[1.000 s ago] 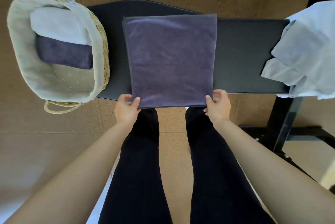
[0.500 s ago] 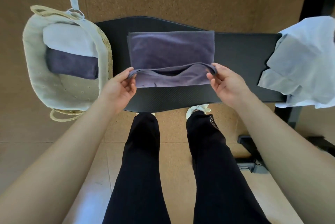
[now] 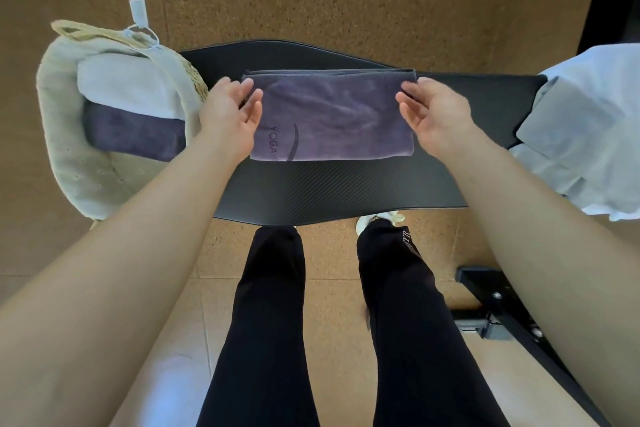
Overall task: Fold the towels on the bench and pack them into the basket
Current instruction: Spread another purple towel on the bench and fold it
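Both grips spread, empty, left hand [image 3: 230, 111], right hand [image 3: 433, 113], flanking folded purple towel [image 3: 332, 118]

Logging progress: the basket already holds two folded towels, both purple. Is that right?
Not quite. In the head view the basket holds one purple towel and one pale grey towel, both folded: two towels, but not both purple.

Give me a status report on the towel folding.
Left hand, right hand open at ends of purple towel. It lies folded on bench, not yet in basket. Nothing in the way; pale towels heaped at right.
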Action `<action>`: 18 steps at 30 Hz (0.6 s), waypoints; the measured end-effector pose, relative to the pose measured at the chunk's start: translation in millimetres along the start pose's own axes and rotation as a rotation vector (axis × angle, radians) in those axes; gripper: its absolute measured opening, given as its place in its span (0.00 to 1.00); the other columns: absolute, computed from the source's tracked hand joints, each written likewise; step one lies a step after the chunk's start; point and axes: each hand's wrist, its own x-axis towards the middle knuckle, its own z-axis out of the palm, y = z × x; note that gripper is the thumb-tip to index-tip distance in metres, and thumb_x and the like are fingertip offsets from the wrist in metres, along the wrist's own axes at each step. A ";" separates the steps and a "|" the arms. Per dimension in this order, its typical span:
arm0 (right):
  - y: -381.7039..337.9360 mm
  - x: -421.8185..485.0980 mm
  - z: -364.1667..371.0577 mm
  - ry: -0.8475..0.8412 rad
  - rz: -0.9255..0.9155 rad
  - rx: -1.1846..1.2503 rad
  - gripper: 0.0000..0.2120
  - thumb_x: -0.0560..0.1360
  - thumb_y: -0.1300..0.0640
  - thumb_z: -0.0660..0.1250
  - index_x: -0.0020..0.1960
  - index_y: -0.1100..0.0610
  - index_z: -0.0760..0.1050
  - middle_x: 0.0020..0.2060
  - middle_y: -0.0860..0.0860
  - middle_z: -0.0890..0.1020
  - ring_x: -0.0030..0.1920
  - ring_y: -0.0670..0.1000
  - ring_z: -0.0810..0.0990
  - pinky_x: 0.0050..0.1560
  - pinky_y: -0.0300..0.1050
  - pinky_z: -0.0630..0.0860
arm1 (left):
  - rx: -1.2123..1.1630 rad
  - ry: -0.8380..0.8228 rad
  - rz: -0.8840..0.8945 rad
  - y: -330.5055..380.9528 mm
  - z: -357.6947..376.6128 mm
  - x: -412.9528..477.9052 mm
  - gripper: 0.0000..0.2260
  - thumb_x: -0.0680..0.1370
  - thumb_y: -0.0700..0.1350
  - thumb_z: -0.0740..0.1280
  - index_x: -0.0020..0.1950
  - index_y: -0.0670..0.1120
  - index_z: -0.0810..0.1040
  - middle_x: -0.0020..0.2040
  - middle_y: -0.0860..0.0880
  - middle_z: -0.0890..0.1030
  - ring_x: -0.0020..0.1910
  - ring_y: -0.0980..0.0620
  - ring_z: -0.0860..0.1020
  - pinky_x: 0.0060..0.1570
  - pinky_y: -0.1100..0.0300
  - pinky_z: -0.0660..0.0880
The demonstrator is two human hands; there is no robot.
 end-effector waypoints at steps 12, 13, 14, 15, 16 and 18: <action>34.9 14.1 -6.3 0.081 -0.784 -1.088 0.24 0.71 0.58 0.74 0.64 0.55 0.72 0.61 0.52 0.73 0.60 0.51 0.74 0.55 0.41 0.73 | 1.615 -0.413 1.086 -83.7 19.2 -17.9 0.21 0.75 0.43 0.71 0.69 0.49 0.77 0.71 0.49 0.75 0.68 0.45 0.71 0.61 0.48 0.73; 34.6 17.1 -6.2 0.117 -0.728 -1.083 0.25 0.70 0.57 0.75 0.64 0.55 0.70 0.61 0.53 0.73 0.61 0.53 0.73 0.54 0.43 0.72 | 1.716 -0.401 1.109 -86.6 21.7 -14.5 0.26 0.75 0.45 0.72 0.73 0.48 0.74 0.76 0.49 0.70 0.72 0.43 0.68 0.63 0.45 0.71; 33.8 19.3 -6.3 0.141 -0.676 -1.057 0.26 0.70 0.56 0.75 0.65 0.55 0.69 0.60 0.52 0.75 0.60 0.53 0.74 0.54 0.45 0.73 | 1.804 -0.377 1.117 -88.8 23.8 -10.8 0.30 0.75 0.47 0.72 0.77 0.49 0.69 0.79 0.48 0.66 0.74 0.42 0.65 0.66 0.44 0.69; 33.0 21.3 -6.7 0.153 -0.627 -1.025 0.26 0.71 0.56 0.75 0.65 0.55 0.68 0.58 0.52 0.76 0.59 0.54 0.75 0.55 0.47 0.74 | 1.882 -0.346 1.120 -90.0 25.4 -6.7 0.34 0.75 0.50 0.72 0.79 0.49 0.65 0.81 0.49 0.61 0.76 0.41 0.63 0.68 0.44 0.67; 32.5 22.6 -7.5 0.155 -0.584 -1.009 0.25 0.72 0.55 0.74 0.64 0.55 0.68 0.56 0.52 0.78 0.57 0.54 0.77 0.54 0.47 0.75 | 1.951 -0.313 1.119 -90.4 26.3 -3.3 0.38 0.75 0.52 0.73 0.81 0.50 0.60 0.83 0.49 0.57 0.77 0.41 0.61 0.69 0.44 0.66; 31.1 22.7 -7.9 0.153 -0.501 -1.030 0.20 0.74 0.53 0.72 0.62 0.55 0.68 0.51 0.51 0.81 0.53 0.54 0.79 0.50 0.47 0.74 | 2.047 -0.274 1.110 -90.3 27.3 2.8 0.43 0.74 0.57 0.73 0.83 0.50 0.54 0.84 0.50 0.53 0.78 0.41 0.60 0.69 0.43 0.65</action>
